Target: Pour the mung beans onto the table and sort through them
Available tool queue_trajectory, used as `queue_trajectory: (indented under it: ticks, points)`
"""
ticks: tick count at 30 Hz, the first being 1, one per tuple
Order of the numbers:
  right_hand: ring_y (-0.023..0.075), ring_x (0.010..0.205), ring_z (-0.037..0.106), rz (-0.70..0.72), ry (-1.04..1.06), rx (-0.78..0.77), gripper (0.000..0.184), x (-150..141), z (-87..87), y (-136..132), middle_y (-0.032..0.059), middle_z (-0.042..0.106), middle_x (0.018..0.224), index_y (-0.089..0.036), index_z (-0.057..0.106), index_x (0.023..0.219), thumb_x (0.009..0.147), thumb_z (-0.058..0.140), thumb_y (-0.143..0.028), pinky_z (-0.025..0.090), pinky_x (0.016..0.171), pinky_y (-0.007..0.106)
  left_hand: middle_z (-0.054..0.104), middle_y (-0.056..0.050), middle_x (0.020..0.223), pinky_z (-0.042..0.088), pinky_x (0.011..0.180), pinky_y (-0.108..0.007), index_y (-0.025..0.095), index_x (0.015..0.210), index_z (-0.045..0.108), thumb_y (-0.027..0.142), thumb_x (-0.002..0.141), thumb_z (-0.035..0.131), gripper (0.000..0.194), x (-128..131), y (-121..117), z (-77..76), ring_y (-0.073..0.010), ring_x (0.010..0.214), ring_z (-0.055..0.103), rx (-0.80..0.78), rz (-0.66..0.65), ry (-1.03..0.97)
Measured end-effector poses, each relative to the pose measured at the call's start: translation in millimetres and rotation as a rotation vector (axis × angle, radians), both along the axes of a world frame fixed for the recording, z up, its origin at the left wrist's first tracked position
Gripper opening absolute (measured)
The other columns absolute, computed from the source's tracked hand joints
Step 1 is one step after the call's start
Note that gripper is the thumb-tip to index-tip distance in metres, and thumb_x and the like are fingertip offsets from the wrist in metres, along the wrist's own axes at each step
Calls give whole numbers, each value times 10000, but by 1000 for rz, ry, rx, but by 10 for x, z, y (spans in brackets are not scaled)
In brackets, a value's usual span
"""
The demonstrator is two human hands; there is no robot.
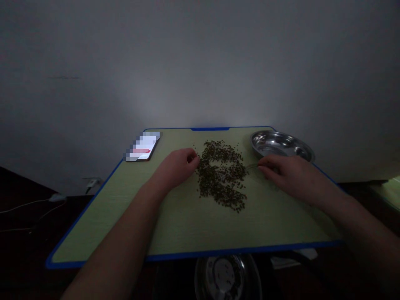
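A heap of small dark green seeds (222, 173) lies spread on a pale green table with a blue rim (93, 258). My left hand (178, 165) rests at the heap's left edge, its fingers curled and pinched among the seeds. My right hand (289, 175) lies at the heap's right side, its fingertips pressed together near a faint glassy object on the table. A shiny steel bowl (281, 144) stands just behind my right hand at the table's back right corner.
A phone (143, 146) lies at the table's back left. Below the front edge sits another steel bowl (227, 276) with some seeds in it. White cables and a plug (56, 198) lie on the dark floor at the left. A grey wall rises behind.
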State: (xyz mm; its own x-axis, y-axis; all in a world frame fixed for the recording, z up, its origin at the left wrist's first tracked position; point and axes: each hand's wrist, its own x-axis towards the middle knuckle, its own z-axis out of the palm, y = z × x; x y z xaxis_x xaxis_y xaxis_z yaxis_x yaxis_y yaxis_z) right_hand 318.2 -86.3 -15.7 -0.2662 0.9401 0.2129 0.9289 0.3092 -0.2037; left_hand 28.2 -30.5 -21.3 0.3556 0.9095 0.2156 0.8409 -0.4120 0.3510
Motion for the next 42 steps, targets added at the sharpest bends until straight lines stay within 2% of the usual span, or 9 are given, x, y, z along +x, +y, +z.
queue_trajectory:
  ticks: [4, 10, 14, 18, 28, 42]
  points:
    - [193, 638, 619, 21, -12, -6, 262, -84, -12, -24, 63, 717, 801, -196, 676, 965, 900, 460, -328, 408, 579, 308, 682, -78, 793, 405, 636, -310, 180, 798, 626, 296, 859, 434, 233, -7, -4, -4, -178, 688, 582, -6, -7, -2]
    - [155, 627, 609, 229, 152, -152, 245, -274, 7, -206, 29, 712, 785, -214, 683, 956, 920, 476, -340, 393, 559, 274, 687, -81, 798, 403, 628, -310, 184, 797, 627, 308, 861, 439, 234, -18, -3, -9, -179, 689, 581, 10, -13, -7]
    - [160, 697, 619, 333, 104, -177, 216, -360, 8, -215, 17, 725, 822, -234, 695, 931, 924, 497, -318, 396, 614, 277, 688, -77, 785, 402, 622, -307, 182, 791, 631, 312, 857, 448, 235, -20, 6, -16, -174, 672, 576, 6, -14, -12]
    - [177, 738, 632, 349, 52, -178, 228, -405, 9, -181, 26, 732, 846, -234, 706, 945, 929, 496, -321, 395, 642, 287, 684, -74, 779, 400, 621, -303, 179, 791, 630, 307, 859, 445, 235, -21, 10, -26, -171, 668, 574, 9, -22, -8]
    - [148, 678, 590, 430, 109, -263, 191, -432, -1, -200, 13, 711, 767, -228, 706, 848, 909, 534, -284, 356, 599, 269, 681, -65, 772, 389, 610, -296, 187, 793, 626, 306, 860, 443, 229, -19, 7, -27, -165, 658, 567, 10, -26, -2]
    - [182, 706, 623, 354, -29, -143, 210, -667, -73, 71, 50, 725, 813, -200, 695, 897, 916, 512, -300, 365, 612, 286, 685, -72, 784, 401, 625, -307, 179, 802, 634, 303, 858, 444, 234, -14, 7, -16, -174, 669, 577, -8, -19, -12]
